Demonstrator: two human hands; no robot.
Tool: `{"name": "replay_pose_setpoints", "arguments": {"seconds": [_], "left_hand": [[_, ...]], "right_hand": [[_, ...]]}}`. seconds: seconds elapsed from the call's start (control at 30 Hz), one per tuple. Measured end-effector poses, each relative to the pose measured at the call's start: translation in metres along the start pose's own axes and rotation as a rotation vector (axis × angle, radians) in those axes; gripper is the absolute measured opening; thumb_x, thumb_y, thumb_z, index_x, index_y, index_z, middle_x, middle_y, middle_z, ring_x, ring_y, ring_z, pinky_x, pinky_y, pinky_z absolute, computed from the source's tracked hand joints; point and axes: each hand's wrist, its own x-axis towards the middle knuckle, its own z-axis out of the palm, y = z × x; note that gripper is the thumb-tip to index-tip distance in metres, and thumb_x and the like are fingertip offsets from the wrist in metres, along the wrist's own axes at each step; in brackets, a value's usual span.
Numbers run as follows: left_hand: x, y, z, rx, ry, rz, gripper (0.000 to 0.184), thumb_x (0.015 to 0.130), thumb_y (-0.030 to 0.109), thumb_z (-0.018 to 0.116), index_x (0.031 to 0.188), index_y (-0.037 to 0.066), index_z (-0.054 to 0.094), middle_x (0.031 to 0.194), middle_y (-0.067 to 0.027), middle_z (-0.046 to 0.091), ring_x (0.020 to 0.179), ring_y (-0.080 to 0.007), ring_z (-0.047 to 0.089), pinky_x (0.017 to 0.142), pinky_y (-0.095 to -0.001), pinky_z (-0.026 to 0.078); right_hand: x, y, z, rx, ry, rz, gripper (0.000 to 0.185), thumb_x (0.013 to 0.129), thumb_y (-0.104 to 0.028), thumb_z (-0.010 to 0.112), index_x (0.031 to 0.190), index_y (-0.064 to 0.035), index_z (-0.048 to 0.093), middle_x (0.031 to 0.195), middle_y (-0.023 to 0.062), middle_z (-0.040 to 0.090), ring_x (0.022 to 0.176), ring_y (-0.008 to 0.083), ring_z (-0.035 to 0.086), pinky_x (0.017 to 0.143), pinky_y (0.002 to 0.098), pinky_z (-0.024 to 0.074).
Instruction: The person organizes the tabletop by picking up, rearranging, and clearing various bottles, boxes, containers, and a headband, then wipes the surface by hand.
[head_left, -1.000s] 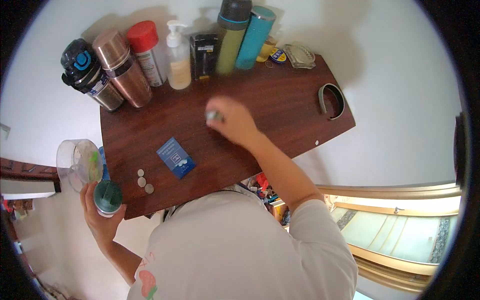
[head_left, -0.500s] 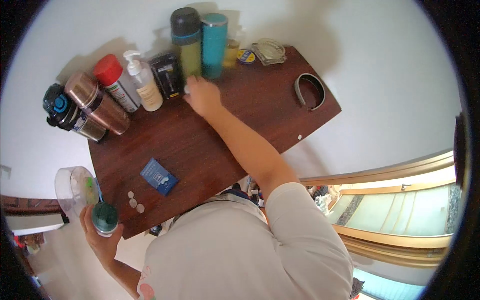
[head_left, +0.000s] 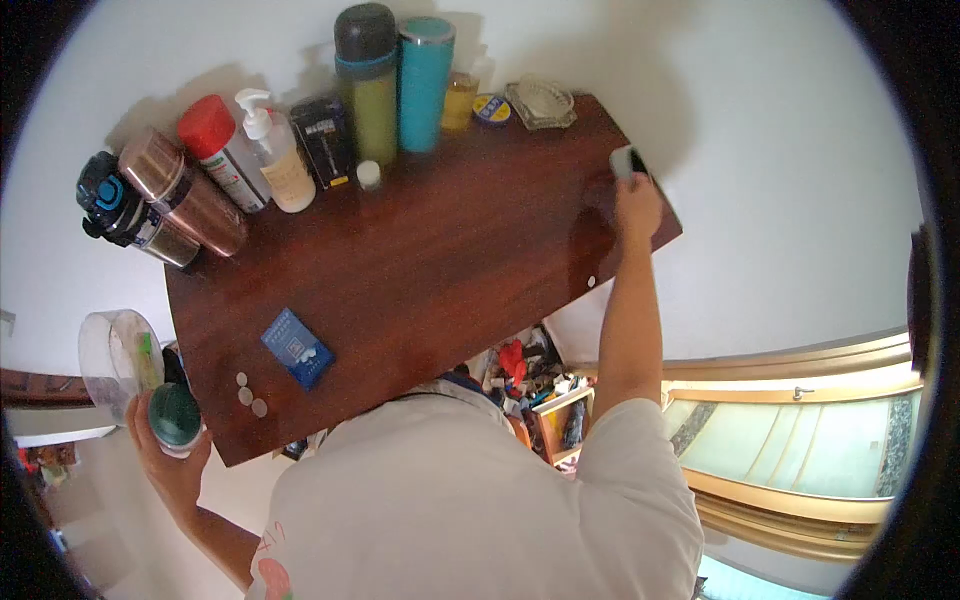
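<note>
My left hand (head_left: 170, 470) is wrapped round a small round object with a dark green domed top (head_left: 175, 415) and a white rim, off the table's left corner. Right beside it is a clear round plastic tub (head_left: 120, 350) with something green and pale inside; how it is supported is hidden. At the table's right end, my right hand (head_left: 640, 208) grips a grey open band (head_left: 625, 163), tilted up on the wood. A small white-capped container (head_left: 369, 175) stands in front of the tall olive bottle (head_left: 372, 110).
Along the wall stand a turquoise tumbler (head_left: 426, 85), a black box (head_left: 325, 140), a pump bottle (head_left: 280, 165), a red-capped can (head_left: 225, 150) and flasks (head_left: 185, 190). A glass ashtray (head_left: 541, 104) sits at the back. A blue packet (head_left: 297, 348) and coin-like discs (head_left: 245, 396) lie on the table (head_left: 430, 270).
My right hand has let go of the white-capped container, moved right and taken hold of the grey band. My left hand still holds the green-topped object.
</note>
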Motion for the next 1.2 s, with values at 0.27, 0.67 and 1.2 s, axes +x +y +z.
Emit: {"name": "replay_pose_setpoints", "arguments": {"seconds": [0.27, 0.67, 1.2], "left_hand": [[0.008, -0.013, 0.012, 0.01, -0.003, 0.062, 0.075, 0.057, 0.017, 0.077, 0.124, 0.002, 0.046, 0.125, -0.0175, 0.044, 0.117, -0.036, 0.044, 0.099, -0.0442, 0.035], [0.023, -0.016, 0.014, -0.042, -0.059, 0.112, 0.075, 0.059, 0.013, 0.076, 0.126, 0.002, 0.044, 0.125, -0.0172, 0.045, 0.117, -0.0355, 0.044, 0.099, -0.0426, 0.034], [0.011, -0.013, 0.021, -0.048, -0.078, 0.088, 0.077, 0.059, 0.018, 0.079, 0.126, 0.001, 0.044, 0.125, -0.0174, 0.045, 0.116, -0.0333, 0.045, 0.098, -0.0409, 0.036]], "right_hand": [[-0.07, 0.065, -0.063, 0.766, -0.01, 0.329, 0.027, 0.083, -0.025, 0.064, 0.089, 0.0009, 0.059, 0.081, 0.0081, 0.062, 0.078, 0.0177, 0.058, 0.071, 0.0306, 0.0458], [-0.185, 0.178, -0.007, 0.048, -0.043, 0.452, 0.033, 0.082, -0.027, 0.057, 0.101, 0.0, 0.055, 0.095, 0.0214, 0.064, 0.094, 0.0388, 0.059, 0.081, 0.0458, 0.0446], [-0.232, 0.193, 0.032, 0.975, -0.196, 1.006, 0.023, 0.081, -0.021, 0.065, 0.091, -0.0064, 0.05, 0.065, 0.0055, 0.052, 0.048, 0.0153, 0.049, 0.041, 0.0297, 0.0403]]}}
